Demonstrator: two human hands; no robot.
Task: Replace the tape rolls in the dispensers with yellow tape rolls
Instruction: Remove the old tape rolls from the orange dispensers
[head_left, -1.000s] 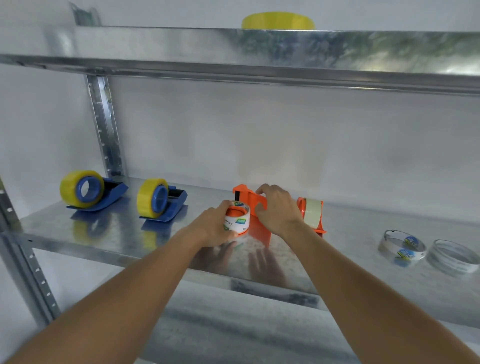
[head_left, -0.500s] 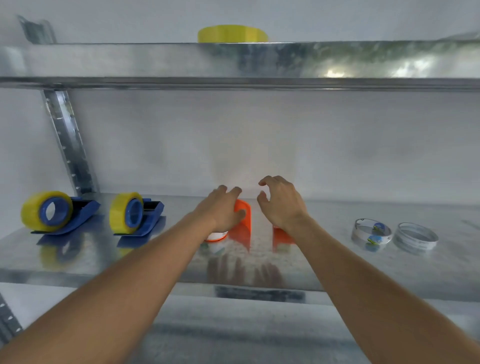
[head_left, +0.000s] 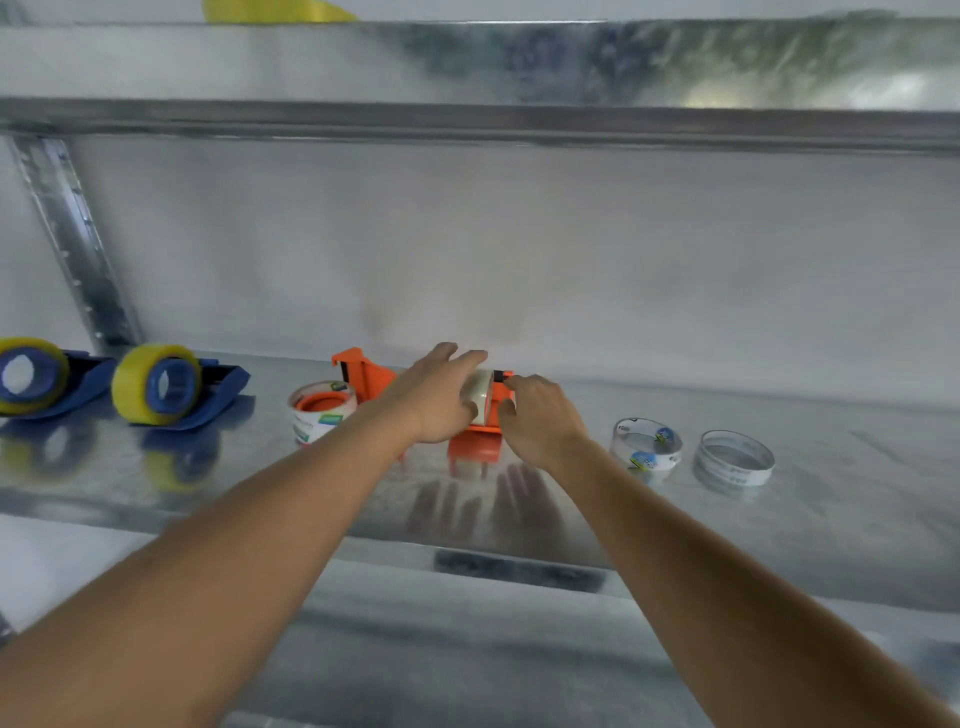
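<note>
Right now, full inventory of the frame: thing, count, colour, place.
blue dispensers: 2, yellow rolls loaded, shelf left
loose roll: 1, white with orange core, left of the orange dispensers
orange dispensers: 2, shelf centre; nearer one carries a pale roll
clear rolls: 2, shelf right
yellow roll: 1, upper shelf
shelf: metal, silver
left hand: on the pale roll
right hand: on the nearer orange dispenser

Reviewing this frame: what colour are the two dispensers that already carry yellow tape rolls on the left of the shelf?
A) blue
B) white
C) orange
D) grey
A: both yellow tape rolls sit in blue dispensers at the shelf's left; the orange dispenser holds a pale roll.
</note>
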